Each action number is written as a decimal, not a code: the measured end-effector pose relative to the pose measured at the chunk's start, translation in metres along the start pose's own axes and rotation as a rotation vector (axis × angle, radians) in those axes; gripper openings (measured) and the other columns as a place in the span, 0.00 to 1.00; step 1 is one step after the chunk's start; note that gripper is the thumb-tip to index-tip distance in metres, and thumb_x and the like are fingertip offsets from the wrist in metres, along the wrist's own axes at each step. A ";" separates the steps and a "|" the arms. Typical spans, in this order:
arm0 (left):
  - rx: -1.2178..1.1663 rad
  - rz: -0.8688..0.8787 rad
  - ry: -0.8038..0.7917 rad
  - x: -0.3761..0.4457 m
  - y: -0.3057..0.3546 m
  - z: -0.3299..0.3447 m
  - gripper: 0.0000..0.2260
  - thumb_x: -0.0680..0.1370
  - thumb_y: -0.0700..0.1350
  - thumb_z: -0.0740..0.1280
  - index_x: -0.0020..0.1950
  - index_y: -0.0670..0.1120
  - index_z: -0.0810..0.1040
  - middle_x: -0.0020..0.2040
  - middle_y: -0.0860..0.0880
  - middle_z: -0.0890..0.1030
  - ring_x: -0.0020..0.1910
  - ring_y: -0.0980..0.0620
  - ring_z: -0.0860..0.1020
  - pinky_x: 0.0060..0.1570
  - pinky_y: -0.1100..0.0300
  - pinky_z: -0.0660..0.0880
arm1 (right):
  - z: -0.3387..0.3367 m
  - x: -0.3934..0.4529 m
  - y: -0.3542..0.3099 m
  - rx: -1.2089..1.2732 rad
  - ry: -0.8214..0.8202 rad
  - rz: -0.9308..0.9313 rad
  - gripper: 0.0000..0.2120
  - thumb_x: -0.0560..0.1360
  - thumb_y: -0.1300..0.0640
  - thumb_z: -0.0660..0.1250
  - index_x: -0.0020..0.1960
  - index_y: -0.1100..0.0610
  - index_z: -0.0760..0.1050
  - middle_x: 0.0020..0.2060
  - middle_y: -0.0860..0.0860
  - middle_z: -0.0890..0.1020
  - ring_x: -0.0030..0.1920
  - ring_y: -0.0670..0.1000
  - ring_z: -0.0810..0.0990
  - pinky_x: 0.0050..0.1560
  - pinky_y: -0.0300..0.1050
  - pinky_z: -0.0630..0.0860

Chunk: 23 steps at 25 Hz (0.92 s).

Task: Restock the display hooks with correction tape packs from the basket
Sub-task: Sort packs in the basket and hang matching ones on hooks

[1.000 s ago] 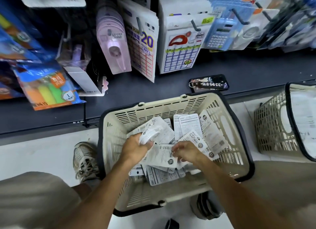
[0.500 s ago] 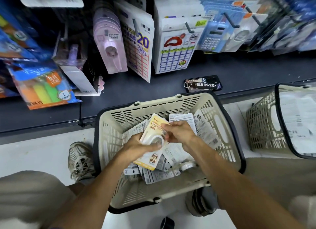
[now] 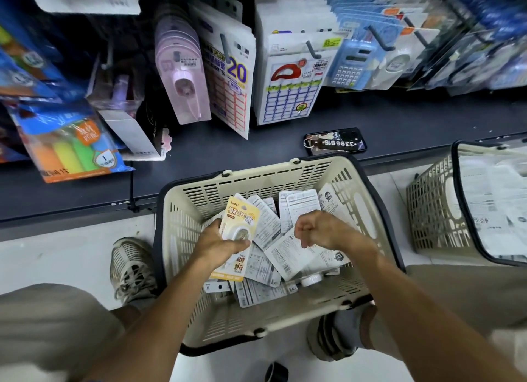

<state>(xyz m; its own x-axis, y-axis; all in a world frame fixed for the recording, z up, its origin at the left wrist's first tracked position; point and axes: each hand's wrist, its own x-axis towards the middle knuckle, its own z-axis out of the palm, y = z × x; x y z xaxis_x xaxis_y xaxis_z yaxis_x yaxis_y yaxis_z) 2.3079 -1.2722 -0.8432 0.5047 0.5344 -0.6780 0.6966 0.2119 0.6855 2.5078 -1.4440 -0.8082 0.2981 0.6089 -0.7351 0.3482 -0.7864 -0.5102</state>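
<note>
The left hand (image 3: 216, 246) is closed around a yellow-fronted correction tape pack (image 3: 238, 239), thumb across its round blister, holding it upright over the cream basket (image 3: 256, 182); the fingers cover the middle of the card, and whether further packs are stacked behind it cannot be told. The right hand (image 3: 322, 229) hovers just above the heap with its fingers curled into a loose fist; nothing shows between them, though the underside of the hand is turned away, so a grip on a card below cannot be ruled out. In the basket the other loose packs (image 3: 288, 253) lie mostly face down, white backs with small print too fine to read, overlapping so that the lower ones are largely buried. The basket sits on the pale floor between the person's knees; a shoe (image 3: 131, 267) shows at its left wall, and the other foot is half hidden under its near corner. Above, hanging packs on display hooks (image 3: 310, 49) crowd the dark shelf (image 3: 399, 119), the outer ones blurred and cut by the frame edges. A phone (image 3: 335, 144) lies flat on the shelf just behind the basket. A second basket (image 3: 436, 210) at the right is cropped by the frame, its paper contents indistinct.
</note>
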 end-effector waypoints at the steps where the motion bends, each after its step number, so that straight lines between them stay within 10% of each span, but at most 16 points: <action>1: 0.003 -0.008 0.003 -0.002 0.000 0.000 0.23 0.70 0.42 0.81 0.63 0.48 0.80 0.55 0.50 0.85 0.50 0.50 0.83 0.46 0.59 0.78 | -0.004 0.001 -0.002 -0.036 -0.114 0.005 0.11 0.76 0.65 0.68 0.48 0.48 0.79 0.47 0.44 0.83 0.51 0.47 0.81 0.47 0.40 0.75; 3: 0.009 -0.016 -0.012 -0.002 -0.001 0.000 0.23 0.70 0.41 0.81 0.62 0.48 0.80 0.55 0.49 0.85 0.50 0.49 0.83 0.47 0.58 0.79 | 0.007 0.001 0.006 -0.219 -0.331 0.073 0.19 0.72 0.64 0.71 0.58 0.48 0.78 0.53 0.42 0.79 0.56 0.48 0.77 0.53 0.43 0.75; 6: -0.008 -0.004 -0.012 -0.003 0.000 -0.002 0.23 0.70 0.40 0.82 0.62 0.48 0.80 0.54 0.50 0.85 0.49 0.51 0.83 0.42 0.61 0.77 | 0.042 -0.002 0.030 -0.409 -0.136 0.009 0.10 0.75 0.59 0.74 0.56 0.55 0.83 0.49 0.48 0.83 0.46 0.46 0.81 0.51 0.45 0.79; 12: 0.021 0.020 0.023 -0.003 0.000 0.004 0.17 0.72 0.43 0.80 0.58 0.51 0.80 0.54 0.51 0.85 0.52 0.48 0.83 0.49 0.58 0.78 | -0.005 0.000 0.007 0.731 0.211 -0.091 0.08 0.80 0.56 0.69 0.49 0.56 0.86 0.41 0.54 0.87 0.34 0.50 0.83 0.28 0.42 0.76; 15: -0.230 -0.095 -0.186 -0.007 0.010 0.007 0.17 0.75 0.59 0.73 0.60 0.52 0.83 0.60 0.49 0.85 0.59 0.47 0.83 0.64 0.50 0.75 | 0.009 0.007 -0.015 0.826 0.127 -0.045 0.09 0.80 0.55 0.68 0.55 0.58 0.84 0.46 0.57 0.87 0.38 0.53 0.85 0.32 0.44 0.80; 18: -0.153 -0.094 -0.207 -0.005 0.010 0.009 0.22 0.67 0.64 0.78 0.54 0.53 0.85 0.51 0.50 0.89 0.49 0.49 0.87 0.51 0.54 0.81 | 0.043 0.023 -0.025 0.877 0.064 -0.053 0.11 0.82 0.52 0.66 0.55 0.56 0.83 0.47 0.58 0.86 0.39 0.55 0.85 0.34 0.43 0.81; 21: -0.078 -0.079 -0.069 -0.002 -0.003 0.005 0.16 0.67 0.52 0.83 0.52 0.52 0.85 0.50 0.51 0.88 0.48 0.50 0.86 0.48 0.55 0.81 | 0.045 0.031 0.007 0.507 0.372 0.134 0.12 0.81 0.55 0.66 0.63 0.56 0.77 0.59 0.54 0.81 0.48 0.49 0.81 0.45 0.35 0.77; 23: -0.096 -0.112 -0.045 -0.001 -0.007 0.003 0.15 0.68 0.48 0.83 0.52 0.50 0.85 0.49 0.49 0.88 0.49 0.46 0.86 0.53 0.47 0.83 | 0.045 0.030 0.037 0.029 0.372 0.281 0.19 0.76 0.58 0.69 0.65 0.55 0.70 0.62 0.53 0.73 0.60 0.53 0.73 0.62 0.48 0.74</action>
<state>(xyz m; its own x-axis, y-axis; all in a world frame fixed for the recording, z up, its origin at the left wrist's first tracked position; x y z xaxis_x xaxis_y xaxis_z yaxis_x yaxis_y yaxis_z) 2.3037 -1.2764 -0.8481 0.4502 0.4662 -0.7616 0.6992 0.3464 0.6254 2.4897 -1.4595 -0.8695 0.6776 0.3638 -0.6392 0.1848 -0.9254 -0.3308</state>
